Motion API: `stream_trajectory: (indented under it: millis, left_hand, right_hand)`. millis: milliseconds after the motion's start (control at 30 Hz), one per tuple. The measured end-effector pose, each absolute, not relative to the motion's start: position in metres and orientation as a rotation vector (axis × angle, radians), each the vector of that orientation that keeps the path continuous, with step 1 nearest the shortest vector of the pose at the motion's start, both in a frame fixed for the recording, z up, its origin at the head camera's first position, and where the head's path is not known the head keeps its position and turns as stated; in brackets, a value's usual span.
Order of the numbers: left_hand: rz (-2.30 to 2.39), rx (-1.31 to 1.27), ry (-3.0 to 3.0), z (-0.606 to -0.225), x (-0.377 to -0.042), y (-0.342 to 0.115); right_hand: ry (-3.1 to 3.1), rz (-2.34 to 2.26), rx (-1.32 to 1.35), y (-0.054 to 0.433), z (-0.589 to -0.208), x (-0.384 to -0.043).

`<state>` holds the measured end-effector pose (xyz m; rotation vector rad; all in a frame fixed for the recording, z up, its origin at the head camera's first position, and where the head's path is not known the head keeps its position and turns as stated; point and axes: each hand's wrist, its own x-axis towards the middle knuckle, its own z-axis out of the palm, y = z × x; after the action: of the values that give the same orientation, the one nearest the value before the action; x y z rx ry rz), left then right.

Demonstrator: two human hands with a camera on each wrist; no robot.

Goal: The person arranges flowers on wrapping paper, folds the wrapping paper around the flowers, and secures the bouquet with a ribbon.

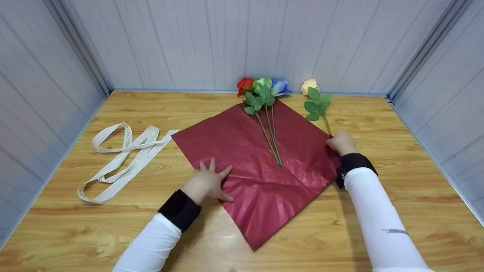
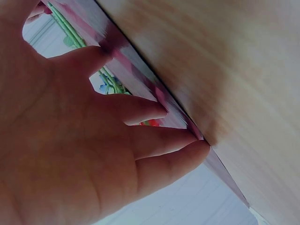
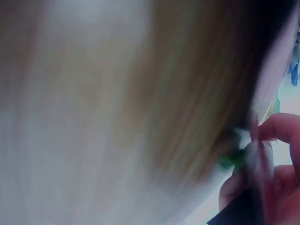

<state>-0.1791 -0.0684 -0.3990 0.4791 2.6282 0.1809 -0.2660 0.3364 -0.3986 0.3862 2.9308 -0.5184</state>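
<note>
A square of dark red wrapping paper (image 1: 230, 136) lies on the wooden table, one corner toward me. My left hand (image 1: 209, 183) rests on its left edge with fingers spread, its fingertips pressing along that edge in the left wrist view. At the right corner, my right hand (image 1: 342, 142) pinches the paper between thumb and fingers; a fold of paper (image 3: 262, 173) shows there in the right wrist view. On the paper lie a red rose (image 1: 245, 85), a pale green rose (image 1: 261, 84) and a blue flower (image 1: 280, 87), stems pointing toward me.
A cream rose (image 1: 310, 86) lies at the back right, its stem running toward my right hand, the lower end hidden. Left of the paper is a loosely looped white printed ribbon (image 1: 152, 132). Grey panel walls (image 1: 227, 45) enclose the table's back and sides.
</note>
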Motion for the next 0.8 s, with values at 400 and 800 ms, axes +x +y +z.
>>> stream_trajectory:
  millis: [400, 800]
  left_hand:
    - [0.192, 0.457, 2.61, -0.398, -0.18, -0.067]
    - [0.184, 0.465, 2.614, -0.397, -0.179, -0.067]
  right_hand:
    - [2.941, -0.747, 0.593, 0.349, -0.399, -0.259]
    - [2.979, -0.928, 0.804, 0.361, -0.392, -0.254]
